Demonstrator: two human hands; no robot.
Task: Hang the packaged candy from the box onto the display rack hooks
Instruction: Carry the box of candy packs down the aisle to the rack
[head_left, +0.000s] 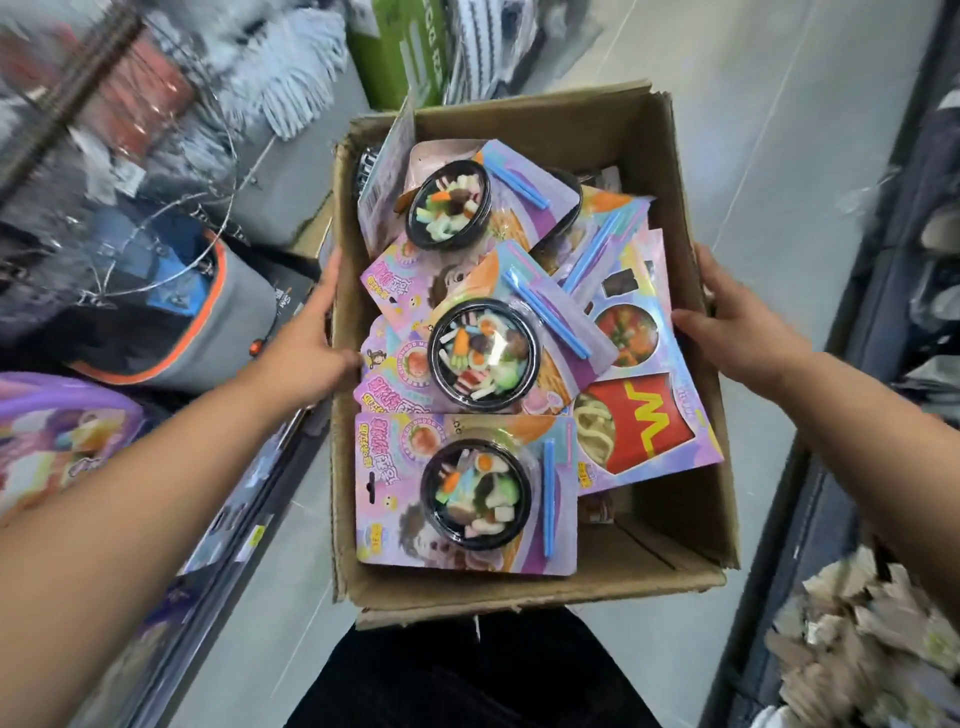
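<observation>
Left grip (311, 338) and right grip (743, 327), each clamped on an opposite side wall of the cardboard box (519, 590). On both sides the thumb lay over the rim and inside, with the fingers stretched along the outer face, so the wall was pinched between them. Neither held any candy. The matched hold on the two walls probably served to carry the open box level at waist height, so that its loose contents would not slide. Inside, the packaged candy lay flat in an overlapping heap. The nearest bowl pack (465, 493) rested face up against the front wall, with more bowl packs behind it and a fries pack (644, 421) towards the right wall. Every pack was in the box and none had been hung. Each card showed a hanging slot near its top edge, judged to be for the hooks. Around the box were a pale tiled floor (753, 130) and blurred shelving on both sides. No display rack hooks could be picked out with certainty
</observation>
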